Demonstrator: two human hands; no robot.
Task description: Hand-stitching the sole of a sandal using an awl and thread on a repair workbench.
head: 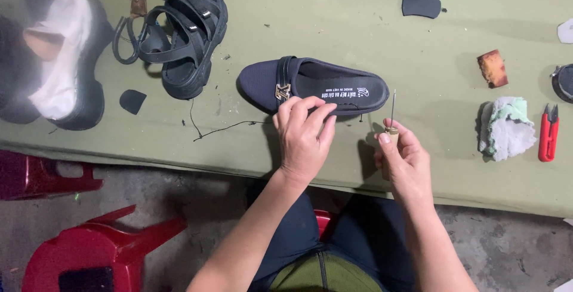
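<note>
Two arms are reaching up from the lap toward the worktop (358, 23). Left hand (303, 135) is bending its fingers over the near edge of the slipper (313, 84) and pressing down on it. Right hand (404, 162) is closing tight around the awl (392, 119), and the thin metal point is sticking straight up, just beside the slipper's heel end.

Dark blue and flat, the slipper is lying on its sole in the middle of the green worktop, with its toe pointing left. Black thread (221, 129) is trailing from it toward the left.

Near the hands, the worktop's front edge is running across, close to both wrists. Bare green cloth is showing between the slipper and the rag (506, 128). Red snips (548, 132) are lying just beside the rag, and a brown block (492, 68) is sitting above them. A black sandal (185, 38) is resting well apart on the left. Red stools (89, 250) are standing on the floor below.
</note>
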